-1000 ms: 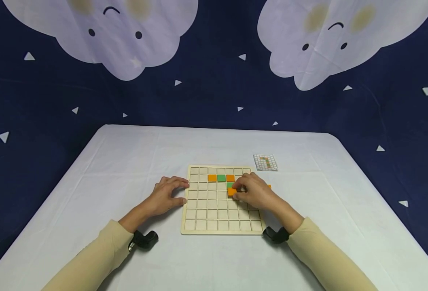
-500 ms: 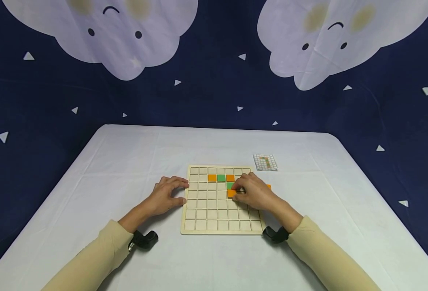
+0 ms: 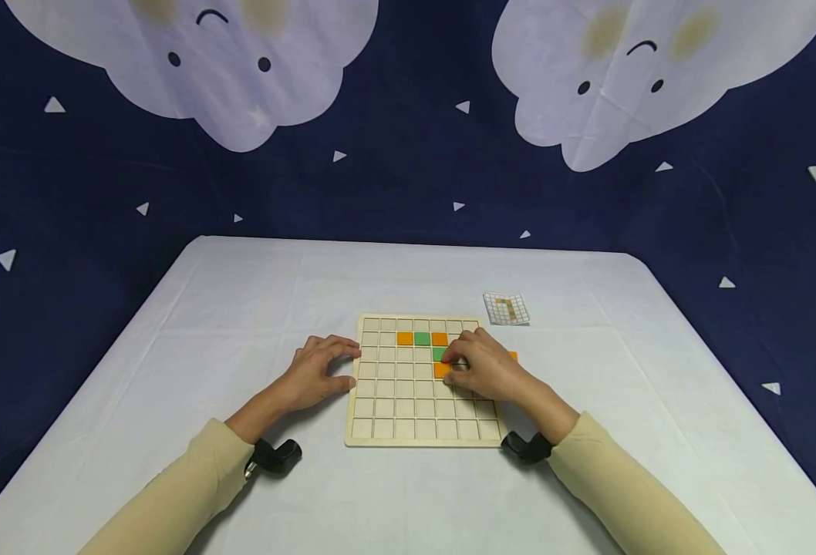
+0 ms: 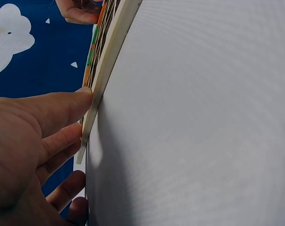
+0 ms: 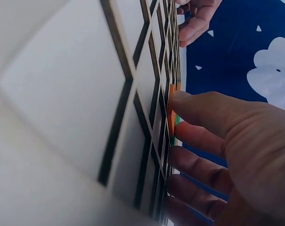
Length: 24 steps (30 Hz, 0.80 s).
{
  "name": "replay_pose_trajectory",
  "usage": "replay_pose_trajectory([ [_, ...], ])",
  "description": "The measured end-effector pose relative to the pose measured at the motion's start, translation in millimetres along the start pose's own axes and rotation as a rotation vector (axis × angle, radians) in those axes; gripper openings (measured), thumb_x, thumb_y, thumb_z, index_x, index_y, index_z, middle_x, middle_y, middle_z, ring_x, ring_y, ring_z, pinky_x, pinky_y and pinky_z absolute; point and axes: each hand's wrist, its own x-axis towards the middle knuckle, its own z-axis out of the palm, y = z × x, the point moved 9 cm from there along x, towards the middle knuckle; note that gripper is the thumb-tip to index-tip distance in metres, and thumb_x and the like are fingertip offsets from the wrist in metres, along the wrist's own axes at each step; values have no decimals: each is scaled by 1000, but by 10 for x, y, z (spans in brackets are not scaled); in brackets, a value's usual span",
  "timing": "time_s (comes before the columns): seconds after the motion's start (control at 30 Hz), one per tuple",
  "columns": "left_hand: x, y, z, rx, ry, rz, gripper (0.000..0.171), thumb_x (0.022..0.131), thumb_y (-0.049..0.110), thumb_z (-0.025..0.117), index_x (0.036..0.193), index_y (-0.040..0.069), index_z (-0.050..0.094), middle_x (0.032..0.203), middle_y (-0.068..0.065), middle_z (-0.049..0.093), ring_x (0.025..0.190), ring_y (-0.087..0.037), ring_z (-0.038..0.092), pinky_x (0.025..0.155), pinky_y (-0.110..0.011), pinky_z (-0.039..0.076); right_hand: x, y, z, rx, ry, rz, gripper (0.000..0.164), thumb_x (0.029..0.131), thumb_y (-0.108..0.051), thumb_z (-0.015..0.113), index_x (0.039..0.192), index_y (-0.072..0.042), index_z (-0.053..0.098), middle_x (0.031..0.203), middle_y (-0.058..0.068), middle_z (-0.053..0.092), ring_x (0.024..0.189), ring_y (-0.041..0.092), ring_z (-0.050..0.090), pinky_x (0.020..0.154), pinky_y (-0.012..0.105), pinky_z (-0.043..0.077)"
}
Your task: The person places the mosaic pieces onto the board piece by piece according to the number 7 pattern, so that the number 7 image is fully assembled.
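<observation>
A pale wooden grid board (image 3: 394, 408) lies on the table. My left hand (image 3: 311, 375) rests at its left edge, thumb and fingers loosely extended and fingertips at the rim. Over the board's right part, my right hand (image 3: 484, 366) pinches an orange square tile (image 3: 440, 371) between thumb and index finger, the tile sitting at a grid cell. In the right wrist view, the thumb lies against the orange tile (image 5: 171, 110). Just beyond it is a green tile (image 3: 439, 354). A row of orange, green (image 3: 422, 339) and orange tiles runs across the second row.
A small printed card (image 3: 507, 309) with a coloured grid pattern lies behind the board's right corner. Another orange piece (image 3: 514, 356) peeks out behind the right hand, mostly hidden. White cloth (image 3: 241, 293) covers the table, and a dark blue backdrop (image 3: 408, 185) stands behind it.
The orange tile under my right fingers has shifted slightly toward me and now sits flatter in its cell, with more of the green tile showing. The left hand stays still.
</observation>
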Motion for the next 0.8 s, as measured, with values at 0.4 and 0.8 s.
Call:
replay_pose_trajectory([
  [0.4, -1, 2, -7, 2, 6, 5, 44, 78, 18, 74, 119, 7, 63, 132, -6, 56, 114, -30, 44, 86, -42, 28, -39, 53, -111, 59, 32, 40, 25, 79, -26, 72, 101, -15, 70, 96, -2, 63, 87, 15, 48, 79, 33, 40],
  [0.8, 0, 4, -5, -10, 3, -5, 44, 78, 19, 74, 119, 7, 63, 133, -5, 56, 116, -29, 43, 87, -42, 27, -188, 328, -314, 97, 79, 141, 25, 82, -26, 70, 103, -14, 69, 99, 2, 64, 94, 20, 53, 85, 39, 42],
])
